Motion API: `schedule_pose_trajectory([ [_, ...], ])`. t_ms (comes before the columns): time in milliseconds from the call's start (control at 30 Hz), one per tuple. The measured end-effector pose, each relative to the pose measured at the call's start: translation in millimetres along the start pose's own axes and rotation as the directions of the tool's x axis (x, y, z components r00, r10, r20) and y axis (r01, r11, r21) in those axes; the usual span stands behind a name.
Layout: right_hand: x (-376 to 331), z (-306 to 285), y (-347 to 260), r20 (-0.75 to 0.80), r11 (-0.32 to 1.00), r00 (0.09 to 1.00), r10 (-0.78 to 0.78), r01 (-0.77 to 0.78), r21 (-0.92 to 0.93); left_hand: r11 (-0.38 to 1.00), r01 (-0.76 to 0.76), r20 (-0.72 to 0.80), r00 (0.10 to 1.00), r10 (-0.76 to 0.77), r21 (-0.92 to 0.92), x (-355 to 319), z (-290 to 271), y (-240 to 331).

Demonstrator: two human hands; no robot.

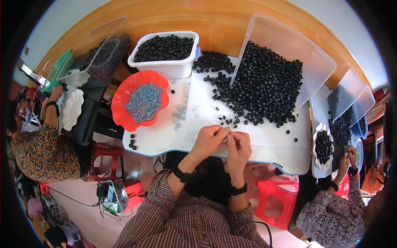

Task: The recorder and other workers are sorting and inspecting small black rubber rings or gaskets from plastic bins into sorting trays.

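My left hand and my right hand meet just above the near edge of the white table. The thumb and fingertips of each are pinched together, almost touching the other's. Whatever sits between them is too small or too covered to make out. Beyond my hands spreads a heap of small black ring-like parts, spilling from a tipped translucent bin. Several loose black pieces lie just past my fingertips. To the left, a red scalloped bowl holds many small grey-blue pieces.
A white tub full of black parts stands at the back left. Few black parts lie by the table's left corner. Co-workers sit on both sides, one in a patterned top at left. Red stools stand below.
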State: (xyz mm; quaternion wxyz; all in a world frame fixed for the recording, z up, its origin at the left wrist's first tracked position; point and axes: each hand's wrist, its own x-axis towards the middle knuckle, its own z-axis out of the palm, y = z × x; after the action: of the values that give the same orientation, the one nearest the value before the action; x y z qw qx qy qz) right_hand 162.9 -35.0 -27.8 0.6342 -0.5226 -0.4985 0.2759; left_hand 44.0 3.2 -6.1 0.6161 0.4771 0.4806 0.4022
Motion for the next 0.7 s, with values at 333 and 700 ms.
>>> schedule_pose_trajectory([
  [333,33,-21,0,-0.049,0.909,0.987,-0.156,0.124,-0.399,0.956,-0.132,-0.087,0.983,0.159,0.261,1,14,-6],
  [700,46,-19,15,0.087,0.894,0.987,-0.133,0.158,-0.419,0.804,-0.289,-0.094,0.916,0.39,0.52,5,23,-7],
])
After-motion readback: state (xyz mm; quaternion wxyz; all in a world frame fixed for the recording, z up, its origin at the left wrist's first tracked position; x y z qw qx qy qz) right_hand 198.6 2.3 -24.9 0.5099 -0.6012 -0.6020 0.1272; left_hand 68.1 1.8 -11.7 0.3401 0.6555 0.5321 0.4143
